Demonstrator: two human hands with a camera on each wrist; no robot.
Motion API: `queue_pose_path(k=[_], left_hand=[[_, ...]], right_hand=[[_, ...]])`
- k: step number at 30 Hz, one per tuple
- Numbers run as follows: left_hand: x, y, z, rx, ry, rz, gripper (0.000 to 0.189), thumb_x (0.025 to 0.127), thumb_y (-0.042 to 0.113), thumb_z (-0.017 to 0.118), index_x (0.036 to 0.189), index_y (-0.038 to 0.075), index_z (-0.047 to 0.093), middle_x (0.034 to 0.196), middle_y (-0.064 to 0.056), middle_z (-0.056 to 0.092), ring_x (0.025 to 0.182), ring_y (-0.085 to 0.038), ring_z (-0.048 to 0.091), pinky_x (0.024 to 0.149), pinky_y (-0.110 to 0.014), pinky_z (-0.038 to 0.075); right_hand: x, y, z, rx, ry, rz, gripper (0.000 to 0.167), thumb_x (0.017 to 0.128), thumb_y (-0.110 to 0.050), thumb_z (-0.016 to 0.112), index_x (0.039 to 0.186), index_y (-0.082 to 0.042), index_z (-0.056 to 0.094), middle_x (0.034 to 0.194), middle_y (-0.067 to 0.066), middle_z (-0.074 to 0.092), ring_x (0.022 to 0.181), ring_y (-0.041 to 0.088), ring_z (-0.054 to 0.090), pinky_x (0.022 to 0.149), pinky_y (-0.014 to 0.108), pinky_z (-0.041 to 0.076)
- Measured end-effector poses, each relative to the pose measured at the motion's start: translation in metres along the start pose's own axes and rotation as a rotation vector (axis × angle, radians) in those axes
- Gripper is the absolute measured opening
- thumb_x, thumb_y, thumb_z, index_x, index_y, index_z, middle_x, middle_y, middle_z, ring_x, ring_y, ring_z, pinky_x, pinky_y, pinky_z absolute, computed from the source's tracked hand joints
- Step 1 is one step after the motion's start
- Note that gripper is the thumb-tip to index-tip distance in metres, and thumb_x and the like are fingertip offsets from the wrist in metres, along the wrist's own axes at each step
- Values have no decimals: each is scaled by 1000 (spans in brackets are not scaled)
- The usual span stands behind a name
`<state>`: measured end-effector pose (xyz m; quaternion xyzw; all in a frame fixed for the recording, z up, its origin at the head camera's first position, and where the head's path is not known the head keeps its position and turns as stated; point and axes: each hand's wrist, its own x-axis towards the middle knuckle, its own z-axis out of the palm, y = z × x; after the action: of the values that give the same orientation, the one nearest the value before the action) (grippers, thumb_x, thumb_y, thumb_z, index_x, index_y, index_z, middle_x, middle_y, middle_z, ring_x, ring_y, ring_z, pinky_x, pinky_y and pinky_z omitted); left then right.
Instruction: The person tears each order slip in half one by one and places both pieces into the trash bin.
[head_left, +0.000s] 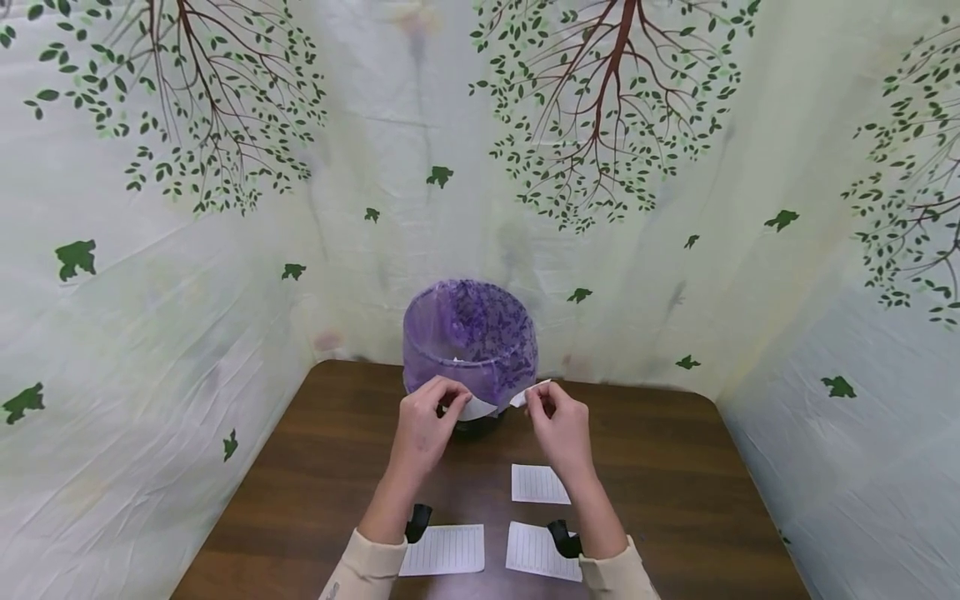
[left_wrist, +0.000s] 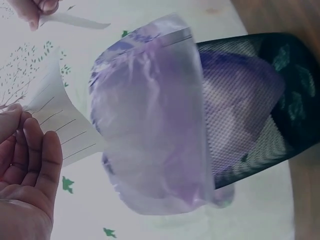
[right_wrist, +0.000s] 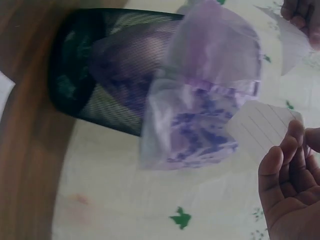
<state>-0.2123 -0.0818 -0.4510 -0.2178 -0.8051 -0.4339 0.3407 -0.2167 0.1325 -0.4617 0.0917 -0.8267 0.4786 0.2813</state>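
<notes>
Sleeves (head_left: 369, 560) lead to the left hand (head_left: 423, 423), pinching a paper (head_left: 478, 408), and right hand (head_left: 562, 425), pinching a second paper (right_wrist: 255, 125), near the bin (left_wrist: 240, 110); releasing squarely above it seems surest.

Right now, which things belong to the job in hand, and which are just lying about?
In the job:
left hand, pinching a lined paper piece
right hand, pinching another lined piece
dark mesh bin with purple liner, probably

Lying about:
three lined paper cards, unheld, perhaps also part
wooden table
tree-print backdrop
</notes>
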Motion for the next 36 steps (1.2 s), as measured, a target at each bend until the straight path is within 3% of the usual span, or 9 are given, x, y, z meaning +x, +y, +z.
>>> queue_pose_path(k=[10, 22, 32, 36], left_hand=[[26, 0, -5, 12, 53, 72, 9, 90, 1, 81, 95, 6, 76, 88, -7, 74, 78, -19, 71, 71, -34, 62], [60, -11, -7, 91, 88, 56, 5, 96, 8, 77, 98, 4, 74, 90, -10, 72, 82, -24, 69, 74, -39, 61], [77, -24, 6, 173, 90, 40, 5, 95, 4, 78, 94, 3, 73, 89, -12, 72, 80, -26, 70, 73, -39, 60], [81, -31, 11, 217, 73, 0, 5, 95, 4, 77, 95, 3, 72, 90, -12, 71, 81, -26, 69, 74, -40, 60]], right_hand=[[28, -23, 5, 37, -8, -46, 14, 99, -9, 73, 85, -8, 70, 67, 4, 68, 56, 6, 50, 55, 21, 41], [60, -29, 22, 24, -79, -29, 12, 102, -15, 70, 92, -9, 71, 74, 5, 70, 64, 13, 57, 59, 23, 45], [81, -21, 44, -40, -125, -75, 13, 103, -19, 69, 95, -10, 71, 79, 6, 72, 64, 13, 59, 60, 24, 47], [86, -16, 51, -57, -137, -103, 13, 103, -18, 69, 95, -8, 71, 78, 6, 73, 62, 13, 58, 59, 24, 46]])
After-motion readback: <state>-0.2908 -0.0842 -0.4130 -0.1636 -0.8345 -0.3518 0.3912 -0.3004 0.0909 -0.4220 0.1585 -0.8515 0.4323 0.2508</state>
